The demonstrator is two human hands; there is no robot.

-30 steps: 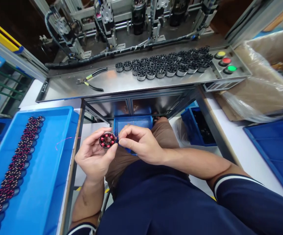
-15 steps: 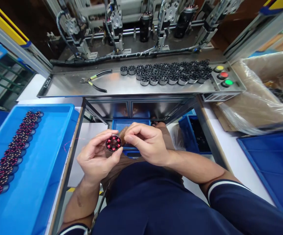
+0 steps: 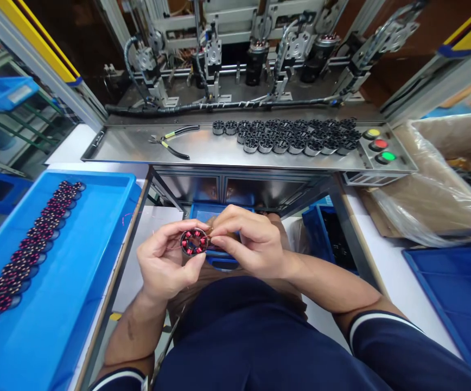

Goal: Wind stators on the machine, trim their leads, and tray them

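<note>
My left hand (image 3: 164,260) is closed around a small round stator (image 3: 193,241) wound with red copper coils, held face-up over my lap. My right hand (image 3: 252,241) pinches at the stator's right edge, fingertips pressed together on something too fine to make out. A blue tray (image 3: 84,260) at my left holds a long double row of wound stators (image 3: 27,255). On the steel shelf (image 3: 203,149) ahead stand several unwound black stator cores (image 3: 288,136).
Pliers (image 3: 172,141) with yellow-black handles lie on the shelf's left part. Yellow, red and green buttons (image 3: 380,145) sit at its right end. A winding machine (image 3: 255,49) fills the back. A plastic-lined carton (image 3: 443,174) and blue bins (image 3: 459,293) stand at right.
The view has tilted up, showing more of the machine. Both hands stay together on the stator; it has turned slightly in my fingers and my right fingertips have moved onto its edge.
</note>
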